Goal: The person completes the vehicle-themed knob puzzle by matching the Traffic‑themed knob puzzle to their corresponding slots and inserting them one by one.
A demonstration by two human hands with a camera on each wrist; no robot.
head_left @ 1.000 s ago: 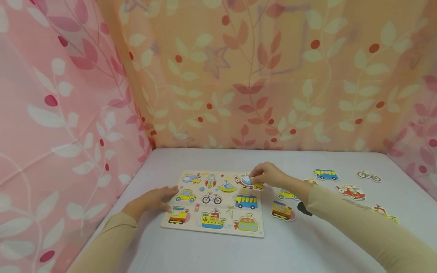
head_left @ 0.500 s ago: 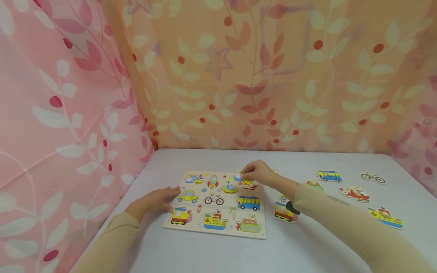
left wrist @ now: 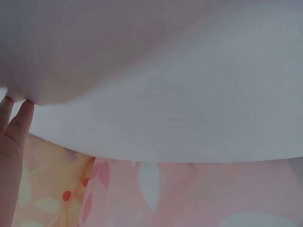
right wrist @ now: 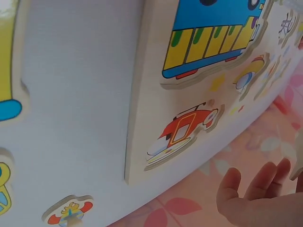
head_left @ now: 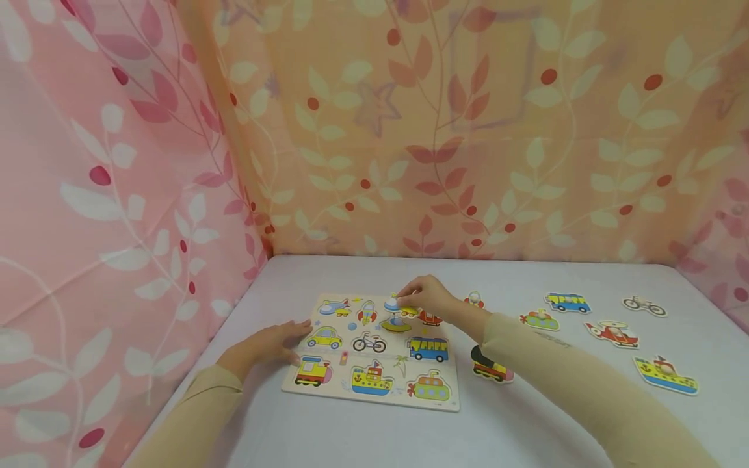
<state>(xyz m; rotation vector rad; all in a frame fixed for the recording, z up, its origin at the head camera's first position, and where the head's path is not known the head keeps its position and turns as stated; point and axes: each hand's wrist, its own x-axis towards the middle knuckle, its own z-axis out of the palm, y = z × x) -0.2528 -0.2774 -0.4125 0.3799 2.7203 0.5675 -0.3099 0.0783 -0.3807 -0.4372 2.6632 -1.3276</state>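
Note:
A wooden peg puzzle board [head_left: 374,380] lies flat on the table, its shallow recesses showing printed vehicles. My left hand [head_left: 266,348] rests at the board's left edge, fingers spread and touching it. My right hand [head_left: 435,299] pinches a blue-and-yellow puzzle piece [head_left: 408,312], which looks like the airplane, over the flying-saucer and helicopter recesses; fingers partly cover it. In the right wrist view, that hand [right wrist: 258,194] appears beyond the board's helicopter recess [right wrist: 182,130], with only an edge of the piece showing. The left wrist view shows two fingers [left wrist: 21,120] near the board's underside or table.
Loose pieces lie right of the board: rocket [head_left: 475,299], submarine [head_left: 539,319], bus [head_left: 567,302], bicycle [head_left: 643,306], helicopter [head_left: 613,334], boat [head_left: 666,375] and train [head_left: 494,372], partly hidden by a black strap [head_left: 481,355]. Patterned curtains [head_left: 445,162] stand behind.
My right hand has moved left across the board's top row with the piece, from the helicopter recess toward the flying-saucer recess. My left hand stays at the board's edge.

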